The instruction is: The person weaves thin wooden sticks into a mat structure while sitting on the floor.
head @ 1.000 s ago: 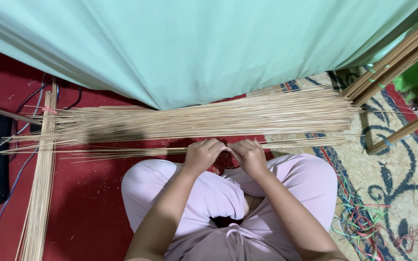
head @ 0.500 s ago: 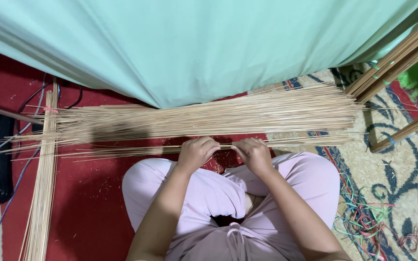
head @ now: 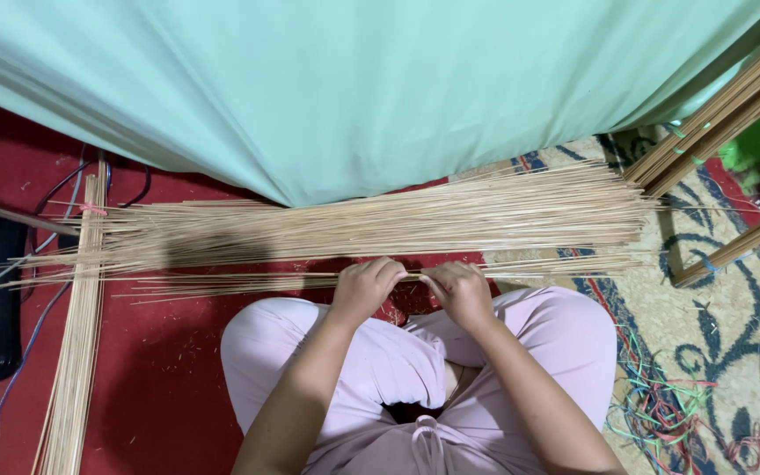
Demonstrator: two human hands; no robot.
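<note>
At your far left a tied bundle of thin sticks (head: pixel 76 352) runs away from you over the red carpet (head: pixel 169 387), crossing under the wide layer of long thin sticks (head: pixel 354 229) that lies sideways in front of your knees. Your left hand (head: pixel 364 288) is curled, fingers pinching a few sticks (head: pixel 248 280) from the near edge of that layer; your right hand (head: pixel 457 290) pinches the same strands just beside it, knuckles nearly touching, though the exact grip is hard to make out. Behind hangs a pale green cloth (head: pixel 354 88). To your right, coloured threads (head: pixel 661 413) lie on a patterned rug (head: pixel 732 334).
</note>
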